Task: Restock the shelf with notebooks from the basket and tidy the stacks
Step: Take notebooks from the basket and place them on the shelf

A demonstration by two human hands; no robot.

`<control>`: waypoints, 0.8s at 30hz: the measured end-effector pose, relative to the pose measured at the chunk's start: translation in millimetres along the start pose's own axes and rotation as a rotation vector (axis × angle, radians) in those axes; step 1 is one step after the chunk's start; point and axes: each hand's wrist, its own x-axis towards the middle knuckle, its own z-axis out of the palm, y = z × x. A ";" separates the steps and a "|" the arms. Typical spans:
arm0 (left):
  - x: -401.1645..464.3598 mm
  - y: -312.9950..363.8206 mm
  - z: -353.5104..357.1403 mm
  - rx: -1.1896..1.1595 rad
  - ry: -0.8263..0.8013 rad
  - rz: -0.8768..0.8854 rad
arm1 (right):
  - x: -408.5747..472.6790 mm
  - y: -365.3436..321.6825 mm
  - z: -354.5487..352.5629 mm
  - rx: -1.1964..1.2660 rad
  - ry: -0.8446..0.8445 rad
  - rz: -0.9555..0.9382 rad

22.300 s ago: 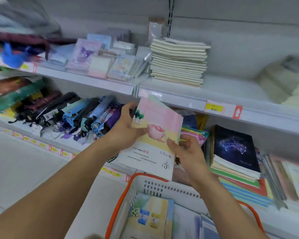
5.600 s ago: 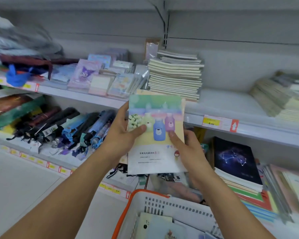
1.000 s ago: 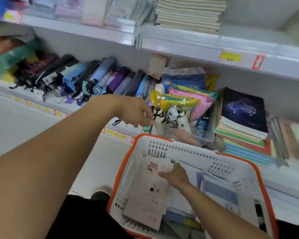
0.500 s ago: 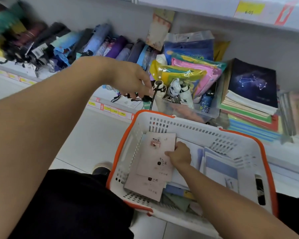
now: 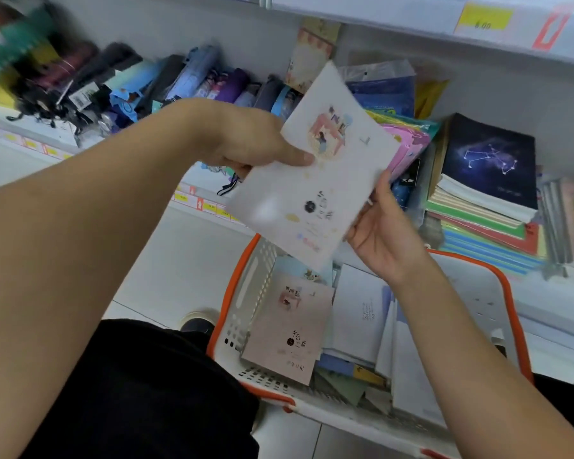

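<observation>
A pale pink notebook (image 5: 315,180) with a small drawing on its cover is held up above the basket (image 5: 514,313). My left hand (image 5: 249,140) pinches its left edge, thumb on the cover. My right hand (image 5: 378,230) grips its lower right edge from behind. The white basket with an orange rim sits below. Inside it lies a second pink notebook (image 5: 289,329) of the same design, beside several white and blue notebooks (image 5: 362,316). The shelf's edge (image 5: 544,313) runs behind the basket.
A stack of notebooks topped by a dark constellation cover (image 5: 487,160) lies on the shelf at right. Coloured plastic pouches (image 5: 408,140) stand left of it, folded umbrellas (image 5: 146,84) further left. A yellow price tag (image 5: 482,19) sits on the shelf above.
My right hand has lifted one pink notebook out of the basket. My left hand came across from the shelf items and took its left edge. The camera tilted further down.
</observation>
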 end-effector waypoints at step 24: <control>12.0 -16.2 -15.3 0.516 0.397 0.173 | -11.0 -21.5 -56.8 -0.762 0.141 0.050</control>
